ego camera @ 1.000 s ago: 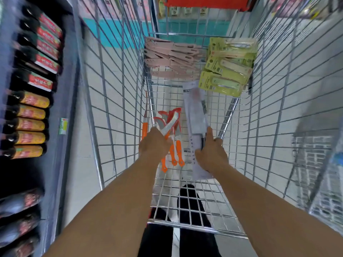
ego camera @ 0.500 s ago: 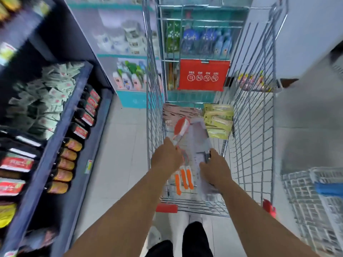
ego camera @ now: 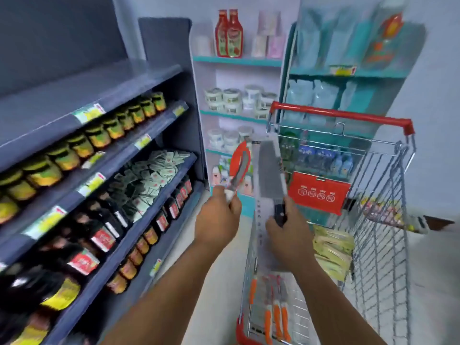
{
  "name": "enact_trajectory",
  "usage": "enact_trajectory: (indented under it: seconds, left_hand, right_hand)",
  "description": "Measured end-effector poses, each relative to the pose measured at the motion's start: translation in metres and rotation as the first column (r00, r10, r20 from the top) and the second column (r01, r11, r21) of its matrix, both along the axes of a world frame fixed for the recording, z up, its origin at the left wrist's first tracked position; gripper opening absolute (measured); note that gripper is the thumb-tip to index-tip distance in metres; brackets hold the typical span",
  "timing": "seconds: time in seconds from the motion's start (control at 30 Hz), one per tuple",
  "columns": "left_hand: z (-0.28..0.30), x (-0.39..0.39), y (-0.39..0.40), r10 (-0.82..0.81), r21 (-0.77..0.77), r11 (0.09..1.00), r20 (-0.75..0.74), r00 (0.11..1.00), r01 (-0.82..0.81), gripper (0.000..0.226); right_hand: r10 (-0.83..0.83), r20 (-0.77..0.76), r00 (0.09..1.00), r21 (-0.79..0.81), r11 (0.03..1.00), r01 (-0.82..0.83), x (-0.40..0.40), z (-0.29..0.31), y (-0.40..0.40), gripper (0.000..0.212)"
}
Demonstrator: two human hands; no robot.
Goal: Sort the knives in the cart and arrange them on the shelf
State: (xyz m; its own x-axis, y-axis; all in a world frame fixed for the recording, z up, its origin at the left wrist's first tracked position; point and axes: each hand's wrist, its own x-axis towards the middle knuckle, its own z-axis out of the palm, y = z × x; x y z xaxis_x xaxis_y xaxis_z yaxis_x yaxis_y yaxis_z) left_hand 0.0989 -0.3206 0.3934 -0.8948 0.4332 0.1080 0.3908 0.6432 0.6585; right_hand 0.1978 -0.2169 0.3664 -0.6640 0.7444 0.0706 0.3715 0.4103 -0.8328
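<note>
Steel wire cart (ego camera: 380,257) stands right of the dark shelf unit (ego camera: 139,78), with stock remaining inside. Left hand (ego camera: 216,220) has fingers curled round the base of a red-carded knife pack (ego camera: 238,168), held upright above the cart's left edge. Right hand (ego camera: 283,230) grips the black handle of a carded cleaver (ego camera: 270,170), blade up, beside the first pack. Both items are lifted clear of the cart; neither is on any shelf.

Remaining in the cart: orange-handled knives (ego camera: 273,317) at the near end, yellow-green packs (ego camera: 331,252) further along.

Assessment: early stage. Two items are in transit. No knives are visible on the shelving, which carries jars (ego camera: 99,135), sachets and bottles. Most sorting and all placement appear outstanding.
</note>
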Motion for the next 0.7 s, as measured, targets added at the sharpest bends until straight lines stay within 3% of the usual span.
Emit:
enact_trajectory:
  seconds: [0.13,0.27,0.5,0.7]
  left_hand:
    - [0.040,-0.016,-0.050,0.193,0.070,0.980,-0.091,0.977,-0.187,0.028]
    - [0.064,-0.022,-0.122,0.377,0.109,0.925,-0.139,0.916,-0.364,0.018]
    - [0.090,-0.016,-0.271,0.692,0.154,0.722,-0.182,0.698,-0.675,0.013]
    - [0.104,0.006,-0.395,0.818,0.183,0.570,-0.222,0.531,-0.801,0.018]
  right_hand:
    - [0.171,-0.025,0.985,-0.001,0.985,-0.171,-0.047,0.033,-0.030,0.056]
    - [0.362,-0.054,0.931,0.012,0.932,-0.362,-0.087,0.064,-0.087,0.062]
    - [0.687,-0.081,0.722,0.073,0.727,-0.683,-0.123,0.108,-0.226,0.063]
    - [0.844,-0.088,0.529,0.098,0.536,-0.838,-0.131,0.127,-0.357,0.063]
